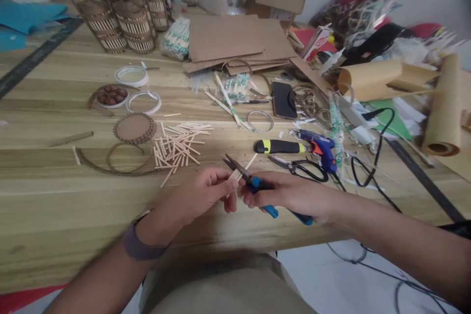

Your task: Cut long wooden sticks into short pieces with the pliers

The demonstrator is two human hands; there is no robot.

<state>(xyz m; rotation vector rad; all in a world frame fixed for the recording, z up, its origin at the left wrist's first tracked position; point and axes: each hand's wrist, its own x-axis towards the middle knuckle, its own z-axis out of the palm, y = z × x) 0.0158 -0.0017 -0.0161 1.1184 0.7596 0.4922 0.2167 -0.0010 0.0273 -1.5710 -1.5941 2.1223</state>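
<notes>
My left hand [217, 189] pinches a few thin wooden sticks [236, 174] near the table's front edge. My right hand [275, 194] is wrapped round blue-and-black pliers [260, 184], whose long dark jaws lie across the sticks. The sticks' far ends stick out past the jaws, up and to the right. Behind my left hand a loose pile of short cut sticks [180, 144] lies on the wooden table [91, 221]. Black-handled scissors [311, 169] and a yellow-and-black cutter [279, 146] rest just beyond my right hand.
A blue glue gun [319, 144] with a black cable lies to the right, near a phone [284, 100]. Cardboard sheets [228, 37], stick lanterns [134, 24] and a brown paper roll [443, 108] stand farther back. Tape rolls [131, 76] and a corrugated disc [134, 128] are at left.
</notes>
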